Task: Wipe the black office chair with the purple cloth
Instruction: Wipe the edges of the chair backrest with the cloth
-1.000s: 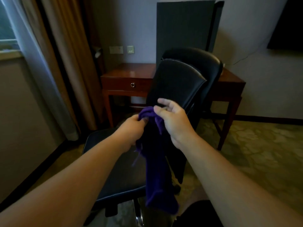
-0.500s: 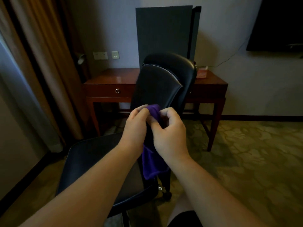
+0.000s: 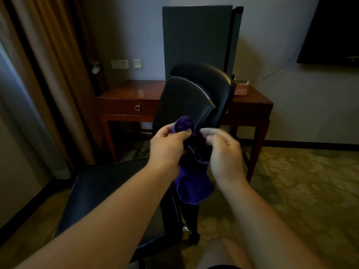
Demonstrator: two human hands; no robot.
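Item: purple cloth (image 3: 192, 183). Held in front of the person, in the middle of the view, before the backrest of the black office chair (image 3: 186, 105). Upper end bunched into a rounded wad above the left thumb; lower part hangs loose below both hands, in front of the rear edge of the chair seat. A thin purple strand or hem runs across between the two hands.

Left hand (image 3: 167, 150): fingers curled and closed on the bunched top of the cloth, thumb pressed over it.

Right hand (image 3: 225, 152): just right of the left hand, fingers bent inward toward the cloth; motion-blurred, so whether it actually pinches the fabric cannot be told.

Chair: seat near and to the left, under the left forearm; backrest upright beyond the hands, its back turned to the right; dark stem and base at the near side.

Far side: wooden counter (image 3: 132, 96) with a ring-pull drawer, against the wall; a small red box (image 3: 240, 90) at its right part; a tall dark panel (image 3: 196, 37) standing behind the chair.

Left: brown curtains (image 3: 58, 74). Wall: sockets (image 3: 126, 64) left of the panel; dark screen (image 3: 334, 30) at upper right. Floor: patterned carpet (image 3: 301, 181)
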